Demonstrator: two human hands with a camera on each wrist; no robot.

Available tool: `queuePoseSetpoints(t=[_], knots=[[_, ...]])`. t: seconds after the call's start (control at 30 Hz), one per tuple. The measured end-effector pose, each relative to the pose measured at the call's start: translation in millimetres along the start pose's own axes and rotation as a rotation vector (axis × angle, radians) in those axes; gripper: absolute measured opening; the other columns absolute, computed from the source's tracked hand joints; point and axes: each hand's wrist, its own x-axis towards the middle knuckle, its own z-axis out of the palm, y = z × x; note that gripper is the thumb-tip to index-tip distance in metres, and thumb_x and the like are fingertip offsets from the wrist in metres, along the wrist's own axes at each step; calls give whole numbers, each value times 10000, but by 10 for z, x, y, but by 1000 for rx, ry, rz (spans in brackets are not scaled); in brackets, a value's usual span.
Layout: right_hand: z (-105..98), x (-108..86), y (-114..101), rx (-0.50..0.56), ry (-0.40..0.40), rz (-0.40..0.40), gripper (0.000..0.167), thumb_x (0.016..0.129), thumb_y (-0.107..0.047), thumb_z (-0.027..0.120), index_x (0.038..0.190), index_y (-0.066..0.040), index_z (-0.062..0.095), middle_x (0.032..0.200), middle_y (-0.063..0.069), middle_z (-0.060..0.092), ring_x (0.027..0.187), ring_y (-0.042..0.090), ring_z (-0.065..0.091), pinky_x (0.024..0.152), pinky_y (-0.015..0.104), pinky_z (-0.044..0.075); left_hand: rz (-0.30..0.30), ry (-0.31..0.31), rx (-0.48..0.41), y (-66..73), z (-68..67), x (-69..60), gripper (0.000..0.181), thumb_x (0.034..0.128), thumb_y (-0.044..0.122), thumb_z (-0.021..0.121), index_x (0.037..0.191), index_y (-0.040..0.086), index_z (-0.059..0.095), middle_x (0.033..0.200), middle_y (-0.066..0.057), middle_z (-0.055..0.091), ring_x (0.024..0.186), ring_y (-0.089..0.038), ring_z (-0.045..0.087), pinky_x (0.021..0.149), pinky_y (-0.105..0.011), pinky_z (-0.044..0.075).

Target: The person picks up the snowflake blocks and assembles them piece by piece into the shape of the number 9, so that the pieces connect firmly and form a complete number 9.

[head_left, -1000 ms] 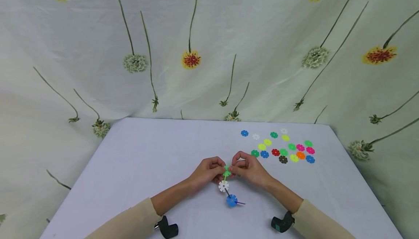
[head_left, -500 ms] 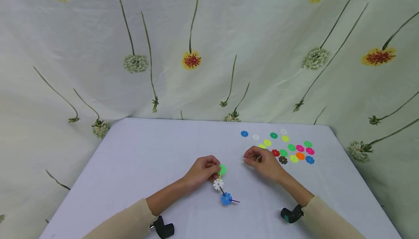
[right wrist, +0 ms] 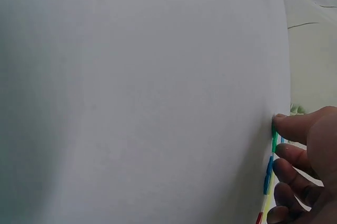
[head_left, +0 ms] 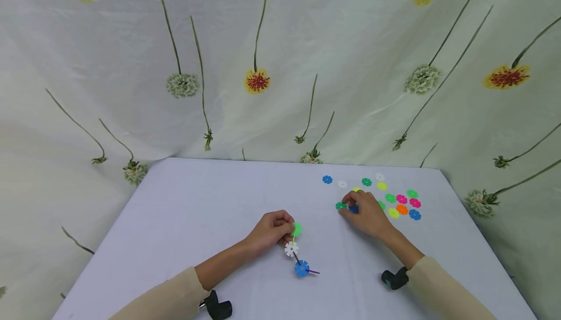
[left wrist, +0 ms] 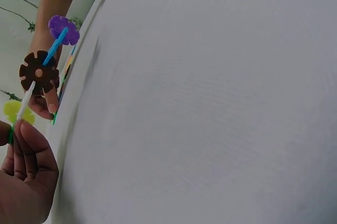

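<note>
My left hand (head_left: 273,227) pinches a light green notched disc (head_left: 297,229) at the end of a chain of interlocking discs. From there hang a yellow disc (left wrist: 15,111), a white disc (head_left: 291,249), a brown disc (left wrist: 39,73), a blue disc (head_left: 302,268) and a purple disc (left wrist: 63,30), slotted crosswise. Farther right, my right hand (head_left: 364,211) is at a dark green disc (head_left: 340,206) lying flat on the table, its thumb and index finger on opposite edges. Another blue disc (head_left: 353,209) lies partly under those fingers.
Several loose discs lie at the table's back right, including an orange disc (head_left: 402,209), a pink disc (head_left: 415,203) and a white disc (head_left: 380,177). Some are hidden by the right hand. A flower-print cloth (head_left: 359,42) hangs behind the white table (head_left: 210,188).
My right hand has left the chain and moved right and away to the dark green disc. The left hand has shifted slightly left with the chain still in its fingers.
</note>
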Motion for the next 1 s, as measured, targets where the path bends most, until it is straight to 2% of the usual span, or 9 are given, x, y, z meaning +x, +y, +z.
queuePoseSetpoints(t=[0.2, 0.37, 0.67, 0.83, 1.0], knots=[[38, 56, -13, 37, -13, 19, 237, 951, -229, 800, 1117, -92, 700, 1006, 57, 665, 1003, 228, 557, 860, 364, 503, -4, 1, 3, -3, 5, -16, 195, 984, 77, 615, 1123, -59, 625, 805, 23, 665, 709, -80, 628, 668, -206, 572], [67, 66, -12, 98, 4, -31, 213, 942, -136, 786, 1113, -117, 660, 1031, 51, 701, 999, 215, 606, 909, 394, 536, -5, -1, 4, -3, 13, -26, 200, 983, 76, 617, 1128, -62, 627, 806, 30, 669, 712, -77, 631, 670, -205, 573], [82, 28, -60, 147, 18, -100, 192, 970, -53, 730, 1119, -167, 690, 1053, 22, 779, 946, 164, 685, 877, 387, 574, -7, 1, -1, -23, 10, -20, 198, 984, 75, 615, 1129, -60, 623, 800, 31, 663, 706, -75, 628, 666, -204, 569], [111, -2, -117, 192, 21, -121, 208, 976, -41, 735, 1125, -185, 720, 1063, 1, 800, 923, 138, 687, 864, 313, 580, -4, 0, -3, -20, 19, -17, 185, 990, 73, 609, 1122, -56, 619, 791, 32, 655, 701, -77, 620, 661, -205, 567], [128, -65, -265, 332, -20, -159, 197, 979, -69, 759, 1134, -188, 738, 1037, -25, 795, 927, 113, 703, 847, 235, 578, -16, 7, -13, -8, 27, -15, 172, 994, 79, 610, 1115, -42, 622, 789, 27, 644, 702, -85, 607, 664, -210, 562]])
